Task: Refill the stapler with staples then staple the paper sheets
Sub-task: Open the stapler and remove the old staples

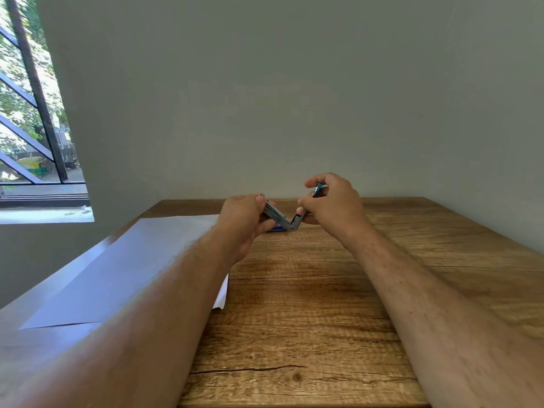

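A small stapler [279,217], grey metal with blue parts, is held above the far part of the wooden table, hinged open in a V. My left hand [244,222] grips its metal magazine half. My right hand [332,201] grips the blue top half, raised to the right. A small blue object [276,229] lies on the table just under the hinge, mostly hidden. White paper sheets [123,266] lie on the left side of the table, partly under my left forearm.
The wooden table [309,304] stands against a grey wall that runs along its far and right edges. A window [32,113] is at the upper left. The sheets overhang the table's left edge.
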